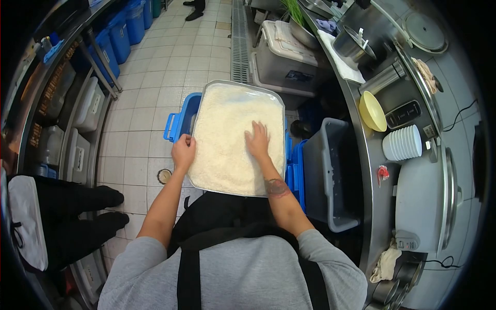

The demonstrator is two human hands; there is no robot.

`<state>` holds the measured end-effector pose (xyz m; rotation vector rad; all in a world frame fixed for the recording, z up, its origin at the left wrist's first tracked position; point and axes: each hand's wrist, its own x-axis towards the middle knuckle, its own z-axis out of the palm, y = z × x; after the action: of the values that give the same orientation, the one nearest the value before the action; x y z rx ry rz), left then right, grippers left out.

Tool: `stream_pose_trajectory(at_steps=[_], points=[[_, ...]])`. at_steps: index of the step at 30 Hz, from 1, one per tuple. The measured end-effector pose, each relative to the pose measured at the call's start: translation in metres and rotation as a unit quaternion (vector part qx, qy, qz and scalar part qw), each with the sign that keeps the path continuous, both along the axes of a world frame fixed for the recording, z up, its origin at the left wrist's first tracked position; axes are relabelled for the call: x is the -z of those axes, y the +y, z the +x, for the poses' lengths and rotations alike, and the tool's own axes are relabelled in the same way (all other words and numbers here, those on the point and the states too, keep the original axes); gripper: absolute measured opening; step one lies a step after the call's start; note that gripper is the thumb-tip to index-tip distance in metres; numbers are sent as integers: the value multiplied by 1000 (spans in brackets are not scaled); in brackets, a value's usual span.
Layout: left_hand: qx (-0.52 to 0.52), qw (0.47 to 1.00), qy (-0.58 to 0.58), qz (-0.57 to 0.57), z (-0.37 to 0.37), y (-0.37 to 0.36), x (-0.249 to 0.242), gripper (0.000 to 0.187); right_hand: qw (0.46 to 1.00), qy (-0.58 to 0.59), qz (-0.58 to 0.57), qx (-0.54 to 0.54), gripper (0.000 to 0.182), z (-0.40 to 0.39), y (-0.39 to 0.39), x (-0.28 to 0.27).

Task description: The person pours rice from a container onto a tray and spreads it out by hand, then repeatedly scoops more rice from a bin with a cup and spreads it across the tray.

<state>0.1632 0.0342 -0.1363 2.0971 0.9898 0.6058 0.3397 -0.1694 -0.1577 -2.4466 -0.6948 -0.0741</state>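
Note:
A large metal tray (269,95) lies in front of my body on top of a blue bin (189,109). Pale, crumbly stuff (227,147), like breadcrumbs or coarse flour, fills it in a fairly even layer. At the tray's left rim my left hand (184,151) is closed, its fingers curled over the edge. My right hand (258,139) rests on the crumbs right of the middle, fingers spread and palm down, holding nothing.
A grey bin (330,170) stands at my right beside a steel counter (369,155) carrying a yellow bowl (372,111) and stacked white tubs (403,143). Another person's dark-clothed legs (85,217) are close at left, by shelving with boxes (89,106).

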Motion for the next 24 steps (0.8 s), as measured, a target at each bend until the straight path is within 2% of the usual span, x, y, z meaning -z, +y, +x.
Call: stream_pose_trajectory(at_steps=[2, 4, 8, 10, 14, 16, 18, 20, 21, 23, 24], points=[[-3, 1000, 6, 1, 1, -1, -2, 19, 1000, -10, 24, 5, 56, -14, 11, -2], [-4, 1000, 0, 3, 0, -1, -1, 19, 998, -20, 1, -65, 56, -41, 13, -13], [-3, 1000, 2, 10, -1, 0, 0, 19, 994, -26, -7, -102, 52, -71, 3, -19], [0, 1000, -3, 9, 0, -1, 0, 19, 991, 26, -21, -128, 45, -73, -9, -26], [-3, 1000, -6, 2, 0, -1, 0, 19, 989, 20, -11, -143, 35, -58, -30, -24], [-1, 1000, -4, 12, 0, -1, -1, 19, 993, 49, 21, -104, 31, -40, -35, -18], [-2, 1000, -1, 8, 0, -1, -2, 19, 995, 69, 34, -70, 28, -43, -32, -63], [-3, 1000, 3, 4, 0, -1, -2, 19, 971, 225, 74, 8, 26, -40, -28, -104], [-5, 1000, 2, 3, 1, -1, -1, 19, 971, 226, 74, 8, 26, -35, -28, -108], [-2, 1000, 3, 1, 0, -2, -1, 19, 985, 24, 163, -52, 25, -30, -30, -115], [-3, 1000, 4, -2, 0, -1, -1, 19, 985, 24, 163, -49, 25, -31, -32, -117]])
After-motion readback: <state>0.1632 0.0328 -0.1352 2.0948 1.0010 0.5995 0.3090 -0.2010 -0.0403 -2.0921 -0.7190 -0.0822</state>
